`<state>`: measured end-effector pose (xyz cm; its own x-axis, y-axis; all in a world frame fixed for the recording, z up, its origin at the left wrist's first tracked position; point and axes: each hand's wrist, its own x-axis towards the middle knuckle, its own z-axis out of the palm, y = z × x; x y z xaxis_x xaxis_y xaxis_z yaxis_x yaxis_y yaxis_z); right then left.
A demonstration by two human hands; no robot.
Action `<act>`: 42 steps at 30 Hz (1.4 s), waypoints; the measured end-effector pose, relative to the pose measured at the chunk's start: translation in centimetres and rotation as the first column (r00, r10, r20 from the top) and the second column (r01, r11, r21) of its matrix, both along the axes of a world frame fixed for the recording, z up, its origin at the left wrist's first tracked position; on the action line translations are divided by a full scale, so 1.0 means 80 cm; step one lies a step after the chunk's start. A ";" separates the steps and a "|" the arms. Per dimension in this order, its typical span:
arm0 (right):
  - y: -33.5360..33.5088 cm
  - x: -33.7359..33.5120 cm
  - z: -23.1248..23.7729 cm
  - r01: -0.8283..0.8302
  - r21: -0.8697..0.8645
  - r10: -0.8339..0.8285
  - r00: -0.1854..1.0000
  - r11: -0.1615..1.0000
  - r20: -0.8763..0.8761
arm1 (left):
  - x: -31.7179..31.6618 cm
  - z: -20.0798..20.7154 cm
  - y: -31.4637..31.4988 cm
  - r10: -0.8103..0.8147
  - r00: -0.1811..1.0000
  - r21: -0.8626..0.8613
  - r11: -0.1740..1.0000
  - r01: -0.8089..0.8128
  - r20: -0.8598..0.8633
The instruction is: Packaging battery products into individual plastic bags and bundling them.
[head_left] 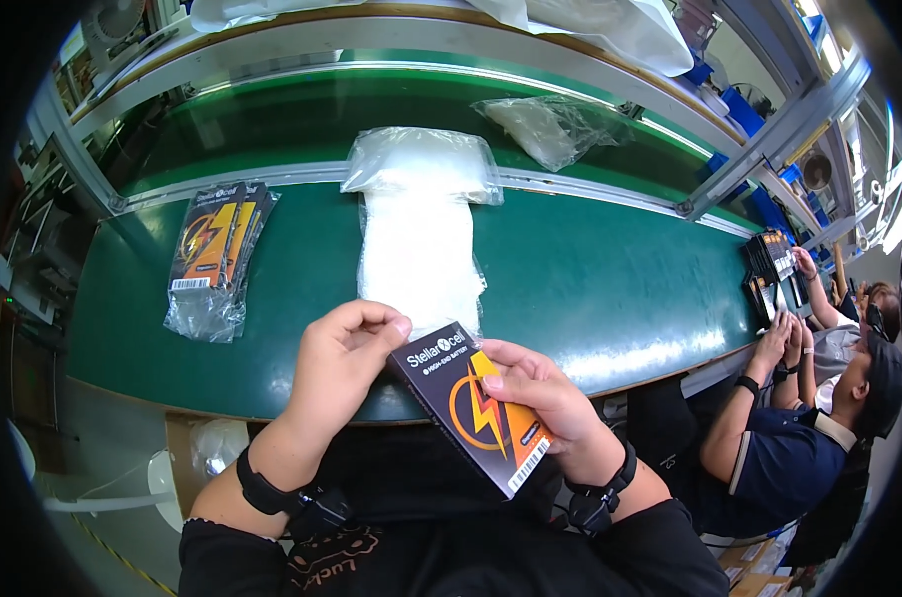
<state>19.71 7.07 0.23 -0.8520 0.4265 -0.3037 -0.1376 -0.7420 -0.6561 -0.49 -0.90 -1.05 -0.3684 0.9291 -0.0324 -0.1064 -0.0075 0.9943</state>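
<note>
A flat black and orange battery box (476, 413) with a lightning-bolt design is tilted in front of me. My right hand (550, 398) grips its right side, thumb on the printed face. By the box's upper left corner, my left hand (347, 358) is closed in a pinch; what its fingertips hold, if anything, cannot be made out. Just beyond both hands lies a stack of clear plastic bags (416, 254) on the green table. Its far end is covered by a puffy clear bag (421, 159).
To the left, several similar boxes in clear bags (210, 249) lie piled on the green table (610, 269). A metal rail runs behind, with a crumpled plastic bag (545, 129) beyond it. At the right end, other people's hands (779, 338) handle dark boxes (769, 264).
</note>
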 end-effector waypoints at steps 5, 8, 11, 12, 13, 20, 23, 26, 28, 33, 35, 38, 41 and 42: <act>-0.007 -0.003 0.011 0.027 0.063 -0.025 0.999 0.998 -0.036 | 0.008 0.007 0.002 -0.015 0.992 -0.015 1.000 0.016 0.124; -0.001 -0.004 0.006 -0.019 0.069 0.019 1.000 0.997 -0.003 | 0.007 0.006 0.003 -0.006 0.998 0.014 1.000 0.005 0.061; 0.002 0.000 -0.001 -0.050 0.075 0.047 0.998 0.996 0.041 | 0.003 0.007 0.000 0.040 0.988 0.082 0.995 -0.052 0.147; 0.002 0.001 0.000 -0.054 0.075 0.051 0.998 0.996 0.041 | 0.003 0.009 0.000 0.039 0.991 0.098 0.994 -0.051 0.126; 0.003 0.003 0.000 -0.021 0.087 0.017 0.999 0.996 0.051 | 0.002 0.009 0.000 0.041 0.991 0.097 0.994 -0.053 0.128; 0.008 -0.001 -0.003 0.140 0.190 -0.154 0.986 0.972 0.064 | -0.008 0.036 -0.001 -0.098 0.770 0.059 0.983 0.174 -0.631; 0.007 -0.005 -0.008 0.248 0.208 -0.277 0.953 0.946 0.125 | 0.007 0.034 -0.002 -0.114 0.658 0.103 0.954 0.282 -0.745; 0.006 -0.010 -0.012 0.413 0.255 -0.462 0.870 0.874 0.173 | 0.015 0.038 -0.005 -0.310 0.782 -0.065 0.942 0.329 -0.540; 0.001 -0.013 -0.007 0.449 0.275 -0.495 0.860 0.850 0.127 | 0.027 0.018 -0.002 -0.226 0.934 -0.052 0.974 0.220 -0.276; -0.011 -0.019 -0.017 0.248 0.582 -0.413 0.896 0.774 0.167 | 0.054 0.003 0.010 -0.148 0.914 0.079 0.989 0.127 0.379; -0.013 -0.023 -0.004 0.241 0.539 -0.381 0.910 0.807 0.165 | 0.043 0.008 0.017 -0.185 0.874 0.139 0.981 0.136 0.449; -0.012 -0.011 -0.002 0.050 0.756 -0.222 0.966 0.652 0.128 | 0.023 0.018 0.023 -0.167 0.776 0.179 0.981 0.070 0.609; -0.006 -0.010 0.016 0.049 0.946 -0.359 0.930 0.320 0.074 | 0.034 0.022 0.016 -0.286 0.717 0.144 0.957 0.253 0.636; 0.004 -0.007 0.009 0.042 0.991 -0.464 0.886 0.123 0.020 | 0.040 0.026 0.007 -0.373 0.696 0.115 0.914 0.388 0.614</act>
